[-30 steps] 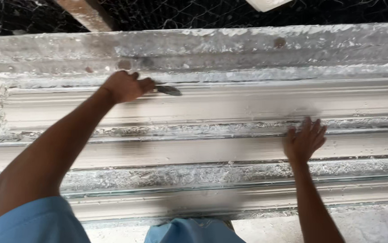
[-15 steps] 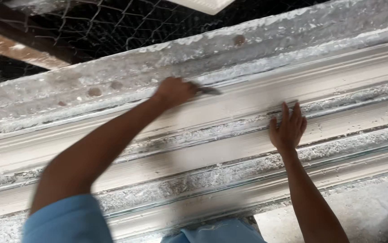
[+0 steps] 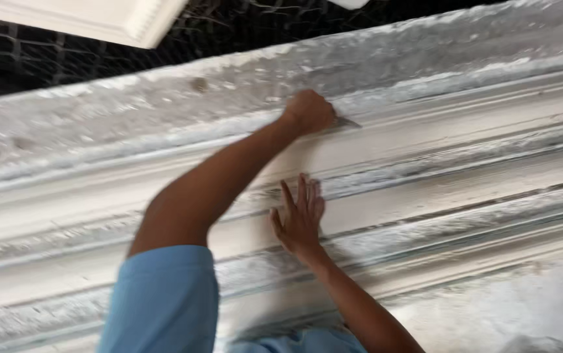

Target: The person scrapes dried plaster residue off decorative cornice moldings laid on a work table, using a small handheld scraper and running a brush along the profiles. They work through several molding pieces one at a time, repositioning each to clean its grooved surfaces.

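A small blade (image 3: 345, 121) is gripped in the closed left hand (image 3: 309, 111) against the moulding (image 3: 464, 131) upper groove, while the right hand (image 3: 299, 222) is laid flat, fingers (image 3: 302, 193) spread, lower down, seemingly for bracing.

surface: long white plaster moulding (image 3: 464, 163) | on it: rough plaster crust, ridged grooves

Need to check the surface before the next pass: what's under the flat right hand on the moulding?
The right hand lies flat, fingers spread, on a smooth band of the long white plaster moulding. The patch beneath the palm is covered. The left hand holds a small blade higher up.
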The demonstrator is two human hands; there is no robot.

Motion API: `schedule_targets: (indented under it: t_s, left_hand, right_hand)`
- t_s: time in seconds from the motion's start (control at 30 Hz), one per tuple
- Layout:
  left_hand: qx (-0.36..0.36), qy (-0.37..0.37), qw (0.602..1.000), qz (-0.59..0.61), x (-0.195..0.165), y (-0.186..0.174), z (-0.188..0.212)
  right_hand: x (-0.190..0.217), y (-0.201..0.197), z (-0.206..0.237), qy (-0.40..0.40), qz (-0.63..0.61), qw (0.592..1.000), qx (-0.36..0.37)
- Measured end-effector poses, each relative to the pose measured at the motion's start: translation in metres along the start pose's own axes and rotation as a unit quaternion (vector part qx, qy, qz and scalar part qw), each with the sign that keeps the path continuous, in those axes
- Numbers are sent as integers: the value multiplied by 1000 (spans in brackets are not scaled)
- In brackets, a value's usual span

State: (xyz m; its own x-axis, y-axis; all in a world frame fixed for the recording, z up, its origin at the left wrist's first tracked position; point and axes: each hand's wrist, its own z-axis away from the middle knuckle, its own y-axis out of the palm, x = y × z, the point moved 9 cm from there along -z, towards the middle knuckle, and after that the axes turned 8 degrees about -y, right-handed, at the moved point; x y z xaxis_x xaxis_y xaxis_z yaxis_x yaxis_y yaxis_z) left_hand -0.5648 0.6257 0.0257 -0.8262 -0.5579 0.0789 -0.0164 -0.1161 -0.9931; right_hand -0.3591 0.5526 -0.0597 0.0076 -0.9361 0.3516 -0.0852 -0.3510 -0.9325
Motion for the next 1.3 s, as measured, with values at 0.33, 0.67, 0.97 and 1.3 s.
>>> schedule_targets:
  t_s: [0.33,0.67,0.97,1.3]
  left_hand:
    - [89,-49,987,-122,68,6,128]
    - [-2,0,999,-50,-117,-11,-142]
    - [15,39,993,-115,-77,-26,-61]
    - [94,38,990,-94,-208,-19,-311]
  right_hand:
    - [-421,-184,-7,111,105,987,-44]
    - [-442,-190,2,68,91,991,-70]
    - [-454,-187,2,73,101,990,-69]
    - [-486,-194,6,-23,12,1000,-3]
